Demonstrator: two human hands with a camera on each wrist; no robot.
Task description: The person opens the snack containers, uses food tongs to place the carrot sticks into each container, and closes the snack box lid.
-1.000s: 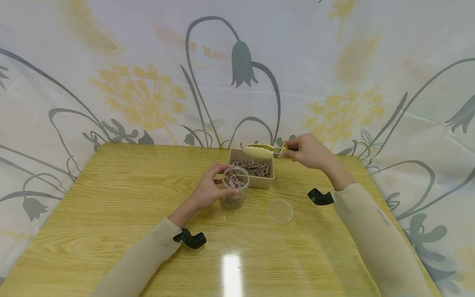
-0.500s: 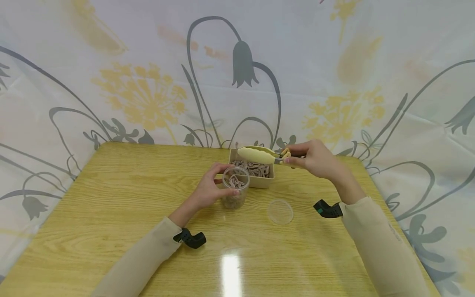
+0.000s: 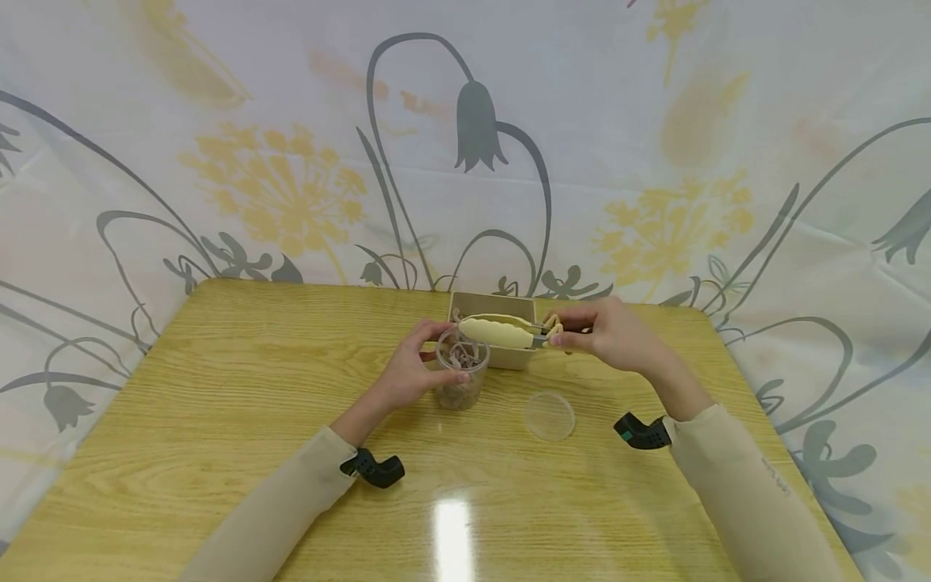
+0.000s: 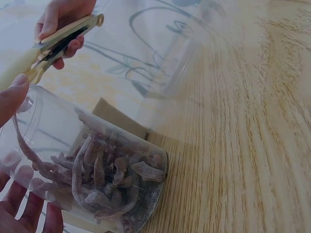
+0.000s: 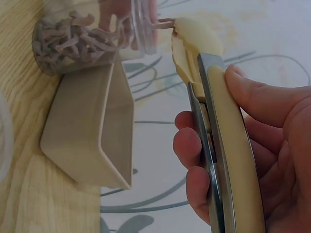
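Note:
My left hand (image 3: 410,368) grips a clear plastic jar (image 3: 460,394) standing on the table, thumb and fingers around its upper part. Inside it lie several thin, twisted brown-grey strips (image 4: 99,170) that look dried. My right hand (image 3: 618,335) holds cream-yellow tongs (image 3: 498,333) with metal arms, squeezed nearly closed. The tongs' tips are at the jar's mouth, and a strip (image 5: 165,24) runs between them and the jar in the right wrist view. Just behind the jar sits a beige rectangular box (image 3: 512,359), its contents mostly hidden by the tongs.
A round translucent lid (image 3: 550,416) lies flat on the wooden table (image 3: 291,339), right of the jar. A patterned cloth (image 3: 291,121) with flowers hangs behind the table's back edge.
My right hand has brought the tongs down and toward me, from above the box to the jar's mouth. The left hand and jar have stayed in place.

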